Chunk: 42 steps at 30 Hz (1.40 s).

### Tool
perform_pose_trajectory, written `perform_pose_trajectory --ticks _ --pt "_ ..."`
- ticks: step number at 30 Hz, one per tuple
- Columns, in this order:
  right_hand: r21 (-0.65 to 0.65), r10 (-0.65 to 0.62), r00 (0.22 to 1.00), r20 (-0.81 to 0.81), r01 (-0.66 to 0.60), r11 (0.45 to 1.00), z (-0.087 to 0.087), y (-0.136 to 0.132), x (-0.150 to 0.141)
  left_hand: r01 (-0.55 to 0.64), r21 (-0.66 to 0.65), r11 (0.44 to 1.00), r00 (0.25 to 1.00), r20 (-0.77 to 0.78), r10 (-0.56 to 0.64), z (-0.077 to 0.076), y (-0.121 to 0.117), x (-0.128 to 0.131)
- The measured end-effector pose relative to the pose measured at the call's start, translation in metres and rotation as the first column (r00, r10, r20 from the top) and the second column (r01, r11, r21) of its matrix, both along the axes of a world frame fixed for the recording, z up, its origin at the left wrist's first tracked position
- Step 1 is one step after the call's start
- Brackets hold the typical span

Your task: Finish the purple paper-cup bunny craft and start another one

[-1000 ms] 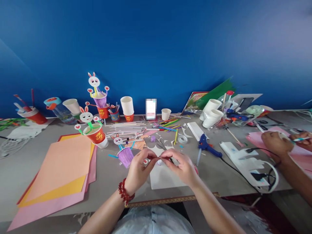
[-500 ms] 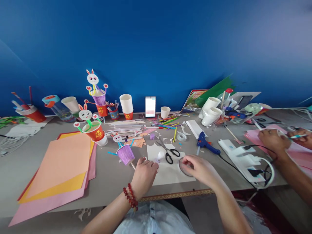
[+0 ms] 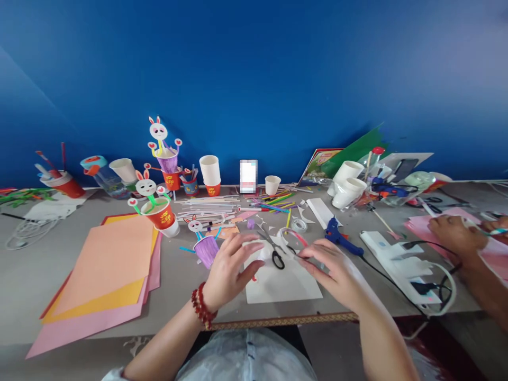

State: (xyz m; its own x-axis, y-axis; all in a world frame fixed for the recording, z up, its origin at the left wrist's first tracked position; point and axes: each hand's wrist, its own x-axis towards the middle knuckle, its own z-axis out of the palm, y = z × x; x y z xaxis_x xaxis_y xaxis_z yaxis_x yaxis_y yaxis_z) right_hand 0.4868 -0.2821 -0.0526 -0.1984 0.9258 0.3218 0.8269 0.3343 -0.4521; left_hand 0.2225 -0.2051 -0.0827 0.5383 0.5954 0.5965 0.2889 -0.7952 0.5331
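My left hand [image 3: 232, 264] hovers at the left edge of a white sheet of paper [image 3: 283, 291], its fingers spread and holding nothing. Near its fingertips is a small white bottle [image 3: 264, 251], partly hidden. My right hand [image 3: 331, 270] pinches a clear ring [image 3: 286, 241], which looks like a roll of tape, tilted up and blurred. Behind the ring, black-handled scissors [image 3: 278, 260] lie on the paper. To the left of my left hand a purple paper-cup rabbit [image 3: 206, 251] leans over. A small red-and-white piece [image 3: 254, 278] rests below my left fingers.
Coloured paper sheets [image 3: 107, 264] are stacked at left. Cup rabbits [image 3: 159, 212], straws [image 3: 214, 202] and paper cups [image 3: 209, 170] stand or lie toward the wall. Right of me are a blue glue gun [image 3: 337, 235], a power strip [image 3: 397, 264] and another person's hand [image 3: 456, 234].
My right hand has lifted the clear ring off the paper and tilted it up. My left hand has risen and spread its fingers. The whole view has shifted slightly.
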Motion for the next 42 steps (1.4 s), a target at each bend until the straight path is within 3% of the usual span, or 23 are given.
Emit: perform_pose_trajectory --ticks 3,7,9,12,15,21,27,33,39,42 --pt "0.001 0.215 0.969 -0.123 -0.217 0.976 0.015 0.02 -0.022 0.104 0.022 0.994 0.994 -0.021 -0.104 0.024 0.011 -0.003" --pt "0.077 0.303 0.933 -0.195 -0.293 0.953 0.012 0.039 -0.042 0.103 -0.06 0.993 0.994 -0.042 -0.105 0.034 0.015 -0.011" --pt "0.167 0.269 0.935 -0.231 -0.234 0.958 0.006 0.041 -0.051 0.069 -0.093 0.993 0.997 -0.037 -0.073 0.031 0.014 -0.015" --pt "0.304 0.097 0.94 -0.327 0.007 0.953 -0.002 0.038 -0.069 -0.003 -0.101 0.995 1.0 0.027 0.006 0.025 0.013 -0.016" --pt "0.313 0.014 0.924 -0.383 0.115 0.943 -0.008 0.033 -0.089 -0.073 -0.049 0.996 0.996 0.049 0.075 0.02 0.011 -0.013" --pt "0.14 -0.035 0.861 -0.508 0.122 0.983 -0.013 0.034 -0.105 -0.088 0.022 0.996 0.995 0.052 0.087 0.017 0.01 -0.01" --pt "0.171 0.036 0.835 -0.548 0.07 0.983 -0.013 0.035 -0.105 -0.113 0.006 0.994 0.993 0.02 0.113 0.016 0.009 -0.011" --pt "0.063 -0.04 0.732 -0.68 0.113 0.992 -0.015 0.031 -0.109 -0.145 -0.02 0.989 0.987 0.065 0.146 0.015 0.007 -0.009" --pt "-0.007 -0.055 0.75 -0.659 0.066 0.998 -0.011 0.033 -0.109 -0.181 0.019 0.983 0.979 0.101 0.179 0.017 0.004 -0.006" --pt "0.02 -0.038 0.772 -0.634 0.066 0.998 -0.011 0.034 -0.111 -0.204 0.041 0.978 0.975 0.1 0.2 0.018 0.002 -0.005"
